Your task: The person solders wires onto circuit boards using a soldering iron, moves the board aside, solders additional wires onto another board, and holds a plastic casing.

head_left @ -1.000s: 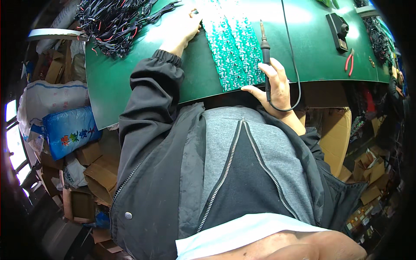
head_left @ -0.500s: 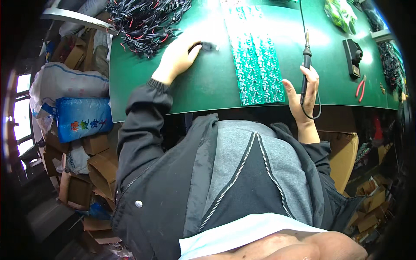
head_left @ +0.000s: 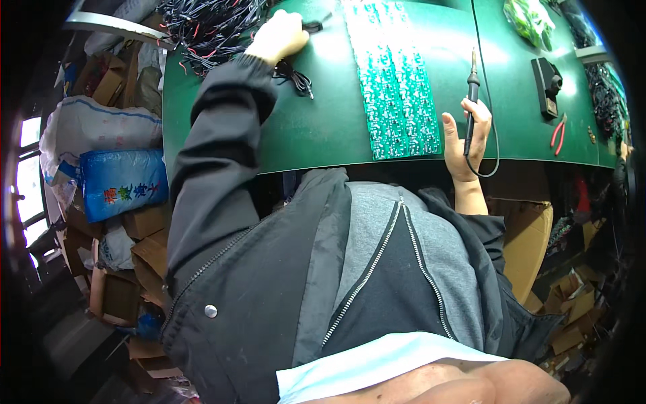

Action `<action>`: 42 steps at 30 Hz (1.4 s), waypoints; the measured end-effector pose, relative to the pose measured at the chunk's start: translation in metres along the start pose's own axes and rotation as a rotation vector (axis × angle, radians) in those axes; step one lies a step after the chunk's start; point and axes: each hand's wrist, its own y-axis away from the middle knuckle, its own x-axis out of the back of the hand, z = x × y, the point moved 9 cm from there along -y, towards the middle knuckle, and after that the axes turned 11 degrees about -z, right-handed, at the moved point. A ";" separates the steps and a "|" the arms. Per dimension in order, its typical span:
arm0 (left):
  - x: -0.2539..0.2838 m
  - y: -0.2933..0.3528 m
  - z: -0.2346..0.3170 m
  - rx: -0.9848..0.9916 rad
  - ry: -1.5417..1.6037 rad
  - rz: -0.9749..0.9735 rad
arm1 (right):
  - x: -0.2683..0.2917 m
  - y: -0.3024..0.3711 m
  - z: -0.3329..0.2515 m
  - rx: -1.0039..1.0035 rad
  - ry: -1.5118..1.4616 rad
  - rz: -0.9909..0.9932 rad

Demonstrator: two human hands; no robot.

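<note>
My left hand (head_left: 281,35) is closed beside the big heap of black cables (head_left: 212,30) with red wire ends at the table's far left. From its fingers sticks a black cable (head_left: 312,26), partly hidden by the hand. A smaller bundle of black leads (head_left: 295,79) lies just on the near side of that wrist. In my right hand (head_left: 472,138) rests a soldering iron (head_left: 472,89), tip pointing away from me, with the thumb held apart from the handle. Between the hands lies a panel of green circuit boards (head_left: 402,101), in long strips set with small parts.
On the green table (head_left: 316,135), a black soldering iron stand (head_left: 548,87) and red-handled pliers (head_left: 559,137) lie to the right. A clear bag with green contents (head_left: 528,25) is at the far right. Sacks (head_left: 124,183) and cardboard boxes (head_left: 116,296) fill the floor on the left.
My left hand has moved away from me to the cable heap's edge. The smaller bundle of leads now shows near its wrist. My right hand keeps the soldering iron in nearly the same place.
</note>
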 end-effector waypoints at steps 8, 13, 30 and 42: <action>0.014 0.164 0.036 -0.326 0.258 0.317 | -0.001 -0.003 -0.004 -0.001 -0.004 -0.080; 0.003 0.167 0.036 -0.014 0.115 0.558 | -0.004 -0.008 -0.007 0.007 -0.040 -0.077; 0.064 0.151 -0.070 -0.125 -0.056 0.670 | -0.002 -0.003 -0.004 0.005 -0.036 -0.026; 0.091 0.072 -0.025 -0.346 0.295 0.732 | 0.001 -0.001 -0.003 -0.005 -0.046 -0.016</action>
